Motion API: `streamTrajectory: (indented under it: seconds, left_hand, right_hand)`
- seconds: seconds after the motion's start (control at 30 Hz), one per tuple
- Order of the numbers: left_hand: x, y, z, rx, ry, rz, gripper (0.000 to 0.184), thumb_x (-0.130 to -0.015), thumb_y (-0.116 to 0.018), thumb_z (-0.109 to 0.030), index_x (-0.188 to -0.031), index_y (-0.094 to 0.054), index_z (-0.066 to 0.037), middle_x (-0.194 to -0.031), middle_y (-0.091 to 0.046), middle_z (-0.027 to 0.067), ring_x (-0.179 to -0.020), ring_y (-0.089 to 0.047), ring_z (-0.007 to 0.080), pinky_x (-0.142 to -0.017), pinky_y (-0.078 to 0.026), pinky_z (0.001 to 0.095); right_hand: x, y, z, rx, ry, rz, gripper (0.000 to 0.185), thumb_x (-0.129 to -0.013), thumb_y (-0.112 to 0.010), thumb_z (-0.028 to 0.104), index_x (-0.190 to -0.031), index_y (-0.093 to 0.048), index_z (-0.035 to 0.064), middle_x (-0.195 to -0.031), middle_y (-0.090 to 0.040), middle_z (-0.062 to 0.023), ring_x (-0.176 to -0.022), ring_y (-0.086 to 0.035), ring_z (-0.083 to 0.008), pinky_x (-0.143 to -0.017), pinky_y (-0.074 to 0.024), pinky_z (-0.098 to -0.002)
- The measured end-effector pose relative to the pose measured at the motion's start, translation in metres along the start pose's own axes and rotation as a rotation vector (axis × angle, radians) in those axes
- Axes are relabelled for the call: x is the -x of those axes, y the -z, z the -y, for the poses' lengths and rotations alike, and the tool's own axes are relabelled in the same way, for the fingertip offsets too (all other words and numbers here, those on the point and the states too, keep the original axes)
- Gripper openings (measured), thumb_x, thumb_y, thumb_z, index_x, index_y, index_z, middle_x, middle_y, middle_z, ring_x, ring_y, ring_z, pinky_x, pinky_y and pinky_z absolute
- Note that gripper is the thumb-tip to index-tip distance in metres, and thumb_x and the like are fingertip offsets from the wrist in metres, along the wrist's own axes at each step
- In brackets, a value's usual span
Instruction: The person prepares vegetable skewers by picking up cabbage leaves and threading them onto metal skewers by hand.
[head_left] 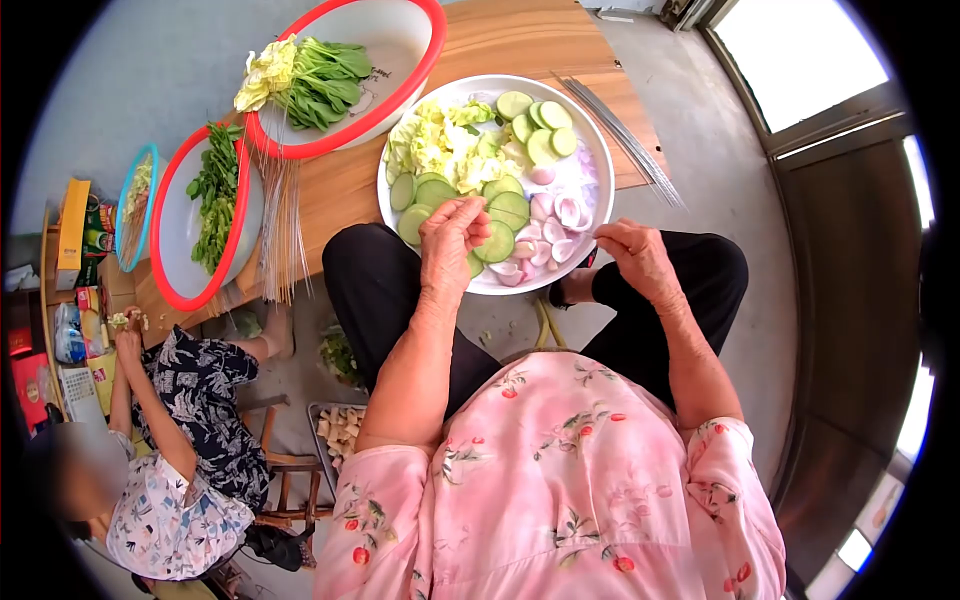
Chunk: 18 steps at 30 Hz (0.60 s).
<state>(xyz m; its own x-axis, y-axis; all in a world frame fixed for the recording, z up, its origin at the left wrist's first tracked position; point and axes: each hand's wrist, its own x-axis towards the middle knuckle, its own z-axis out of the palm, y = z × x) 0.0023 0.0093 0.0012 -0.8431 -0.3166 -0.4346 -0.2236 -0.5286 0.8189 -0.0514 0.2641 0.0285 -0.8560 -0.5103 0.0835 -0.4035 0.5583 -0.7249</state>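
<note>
A large white round plate (388,217) holds pale yellow-green leaves (440,145), green-rimmed round slices (494,242) that look like cucumber or zucchini, and pink-white onion pieces (552,232). My left hand (455,242) is over the plate's near left part, thumb and fingers pinched together beside the green slices. At the plate's right rim, my right hand (640,260) is also closed in a pinch, close to the onion pieces. Whatever thin or small thing either hand may hold is too fine to make out.
Thin metal skewers (625,140) lie at the table's right edge; more skewers (280,235) hang over its front. Red-rimmed basins (436,50) (165,265) hold greens (325,85). At left sits another person (180,510), hands on small pieces. A tray of pale chunks (340,430) is below.
</note>
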Motion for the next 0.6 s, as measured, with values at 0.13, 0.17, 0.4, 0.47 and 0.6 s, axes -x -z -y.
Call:
streamTrajectory:
  seconds: [0.13, 0.17, 0.4, 0.47, 0.6]
  left_hand:
    - [-0.001, -0.001, 0.008, -0.035, 0.032, 0.024, 0.015, -0.081, -0.066, -0.021, -0.086, -0.064, -0.006, -0.065, -0.060, -0.0001, -0.052, -0.054, 0.0078, -0.051, -0.043, 0.0207]
    - [-0.007, 0.004, 0.013, -0.037, 0.032, 0.024, 0.015, -0.081, -0.066, -0.021, -0.086, -0.064, -0.006, -0.065, -0.060, -0.0001, -0.052, -0.054, 0.0078, -0.051, -0.043, 0.0207]
    - [-0.020, -0.008, 0.002, -1.542, -0.865, -0.099, 0.024, -0.075, -0.067, -0.019, -0.096, -0.064, -0.007, -0.126, -0.045, 0.0127, -0.115, -0.042, 0.0289, -0.094, -0.035, 0.0437]
    - [-0.028, -0.005, 0.013, -1.668, -0.799, 0.000, 0.029, -0.075, -0.067, -0.021, -0.099, -0.063, -0.006, -0.134, -0.038, 0.0146, -0.125, -0.032, 0.0310, -0.099, -0.026, 0.0516]
    - [-0.036, -0.006, 0.021, -1.694, -0.849, -0.090, 0.034, -0.073, -0.067, -0.017, -0.103, -0.062, -0.002, -0.132, -0.041, 0.0157, -0.122, -0.038, 0.0324, -0.099, -0.031, 0.0461]
  right_hand:
    - [0.005, -0.018, 0.021, -0.151, -0.101, 0.031, 0.016, -0.078, -0.062, 0.006, -0.093, -0.065, 0.0016, -0.079, -0.065, -0.0138, -0.067, -0.062, -0.0218, -0.064, -0.0485, -0.0287]
    - [0.006, -0.022, 0.021, -0.145, -0.117, -0.003, 0.016, -0.078, -0.063, 0.007, -0.093, -0.066, 0.0029, -0.084, -0.065, -0.0157, -0.072, -0.065, -0.0273, -0.066, -0.0495, -0.0307]
    - [0.011, -0.029, 0.003, -0.117, -0.281, -0.198, 0.016, -0.078, -0.063, 0.007, -0.093, -0.066, 0.0023, -0.076, -0.065, -0.0152, -0.066, -0.064, -0.0236, -0.063, -0.0489, -0.0293]
    - [0.012, -0.027, 0.002, -0.155, -0.334, -0.217, 0.015, -0.078, -0.063, 0.007, -0.092, -0.066, 0.0017, -0.069, -0.063, -0.0129, -0.058, -0.060, -0.0180, -0.059, -0.0479, -0.0272]
    - [0.014, -0.029, -0.004, -0.172, -0.299, -0.285, 0.015, -0.078, -0.062, 0.006, -0.092, -0.066, 0.0018, -0.064, -0.061, -0.0107, -0.054, -0.055, -0.0129, -0.057, -0.0469, -0.0251]
